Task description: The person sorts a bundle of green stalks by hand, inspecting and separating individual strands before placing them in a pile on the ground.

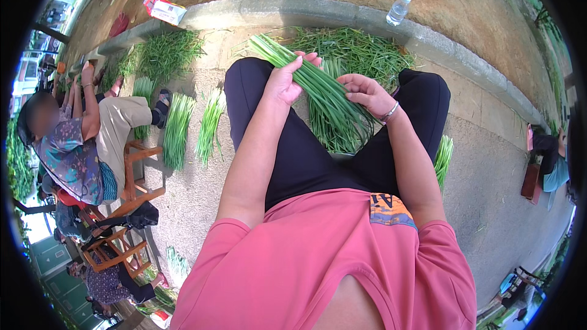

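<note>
A bundle of garlic chives lies slantwise over my lap, its pale cut ends at the upper left and dark green leaves fanning to the lower right. My left hand grips it near the pale end, thumb on top. Along the right edge of the leaves are the curled fingers of my right hand, with a bracelet at the wrist; whether they pinch a leaf is hard to tell. Under the bundle, between my knees, more chives rest on the ground, partly hidden.
Loose leaf trimmings lie against the stone curb. On the curb stand a water bottle and a bag. Chive bunches line the ground at left, near a seated person on a wooden stool. Another bunch is right of my thigh.
</note>
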The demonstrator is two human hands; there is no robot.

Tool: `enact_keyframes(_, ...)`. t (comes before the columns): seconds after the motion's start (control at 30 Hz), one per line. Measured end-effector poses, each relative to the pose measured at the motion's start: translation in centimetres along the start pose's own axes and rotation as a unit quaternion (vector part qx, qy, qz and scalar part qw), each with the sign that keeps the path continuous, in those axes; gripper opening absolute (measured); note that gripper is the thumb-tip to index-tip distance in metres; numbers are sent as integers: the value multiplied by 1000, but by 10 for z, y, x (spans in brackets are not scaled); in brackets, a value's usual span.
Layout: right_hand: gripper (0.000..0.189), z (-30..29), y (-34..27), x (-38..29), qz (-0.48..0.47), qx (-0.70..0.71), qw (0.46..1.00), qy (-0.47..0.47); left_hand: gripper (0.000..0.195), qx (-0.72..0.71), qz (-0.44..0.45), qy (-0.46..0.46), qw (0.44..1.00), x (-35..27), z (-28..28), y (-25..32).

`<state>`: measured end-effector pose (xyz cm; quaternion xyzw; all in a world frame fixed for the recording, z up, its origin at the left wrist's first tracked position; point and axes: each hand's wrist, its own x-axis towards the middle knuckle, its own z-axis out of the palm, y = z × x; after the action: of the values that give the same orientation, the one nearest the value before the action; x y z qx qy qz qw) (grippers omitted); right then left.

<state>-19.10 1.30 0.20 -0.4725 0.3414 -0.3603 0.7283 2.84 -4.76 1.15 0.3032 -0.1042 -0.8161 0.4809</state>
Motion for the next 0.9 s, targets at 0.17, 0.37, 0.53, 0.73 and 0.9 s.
enact_keyframes(0.17,28,8,-8,-3,-100,-130,978,125,12,-8,17,21,1000,1,-4,1)
enact_keyframes(0.37,10,20,-11,-5,-140,-357,910,155,14,18,39,23,999,2,-7,0)
enact_keyframes(0.53,7,20,3,-1,-137,-381,903,142,13,29,43,19,998,3,-5,-1)
enact_keyframes(0.73,5,13,4,-3,-60,-295,943,142,12,38,44,18,998,0,-5,-1)
enact_keyframes(0.9,5,3,12,-1,-73,-302,940,140,12,44,50,9,998,2,-4,-3)
